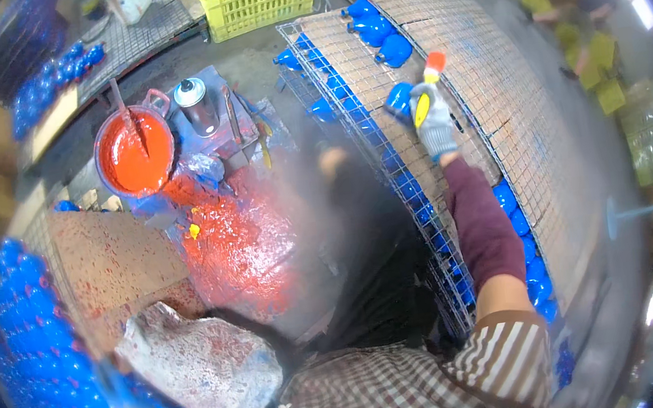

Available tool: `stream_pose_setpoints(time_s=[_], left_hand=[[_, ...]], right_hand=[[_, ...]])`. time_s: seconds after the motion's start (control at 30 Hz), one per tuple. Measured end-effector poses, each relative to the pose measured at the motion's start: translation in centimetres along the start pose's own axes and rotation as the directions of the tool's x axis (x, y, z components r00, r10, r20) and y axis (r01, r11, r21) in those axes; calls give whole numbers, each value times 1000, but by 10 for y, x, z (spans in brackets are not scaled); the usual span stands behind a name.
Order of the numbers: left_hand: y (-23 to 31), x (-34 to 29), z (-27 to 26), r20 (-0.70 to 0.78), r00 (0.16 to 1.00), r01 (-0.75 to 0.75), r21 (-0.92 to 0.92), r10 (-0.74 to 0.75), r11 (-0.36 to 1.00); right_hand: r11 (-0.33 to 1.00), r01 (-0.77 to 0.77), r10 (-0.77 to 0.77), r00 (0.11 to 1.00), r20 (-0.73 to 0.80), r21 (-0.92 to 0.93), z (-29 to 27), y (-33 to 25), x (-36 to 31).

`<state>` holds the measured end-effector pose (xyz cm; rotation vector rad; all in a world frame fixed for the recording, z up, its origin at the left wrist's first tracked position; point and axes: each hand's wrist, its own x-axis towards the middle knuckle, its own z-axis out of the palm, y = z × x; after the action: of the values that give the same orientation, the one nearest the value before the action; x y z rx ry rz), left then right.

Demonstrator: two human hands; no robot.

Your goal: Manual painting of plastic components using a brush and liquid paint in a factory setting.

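Observation:
My right hand (434,124), in a grey glove, is stretched out over the wire rack (490,78). It grips a blue moulded piece (400,99) with a yellow patch and an orange tip (435,63) just above the mesh. Three more blue pieces (374,28) lie on the rack's far end. My left hand (132,403) is low at the left, blurred, against a heap of blue pieces (36,362). Its fingers cannot be made out.
A red bucket of orange paint (132,150) with a stick in it stands beside a metal can (196,106). The bench (242,243) is smeared orange. A paint-spattered cloth bundle (200,366) lies near me. A yellow crate (257,0) stands beyond. Blue pieces fill the lower rack shelves (434,215).

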<state>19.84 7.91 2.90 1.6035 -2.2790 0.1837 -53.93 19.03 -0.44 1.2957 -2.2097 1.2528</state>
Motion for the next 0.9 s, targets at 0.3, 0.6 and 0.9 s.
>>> stream_pose_setpoints(time_s=[0.3, 0.6, 0.9], left_hand=[[221, 94, 5, 384, 752, 278, -922, 536, 271], [177, 41, 58, 351, 630, 742, -534, 693, -404], [136, 44, 73, 388, 869, 446, -350, 306, -824]], right_hand=[[718, -324, -180, 769, 613, 616, -44, -238, -60], [457, -419, -51, 868, 494, 784, 107, -328, -62], [485, -618, 179, 763, 621, 619, 295, -292, -53]])
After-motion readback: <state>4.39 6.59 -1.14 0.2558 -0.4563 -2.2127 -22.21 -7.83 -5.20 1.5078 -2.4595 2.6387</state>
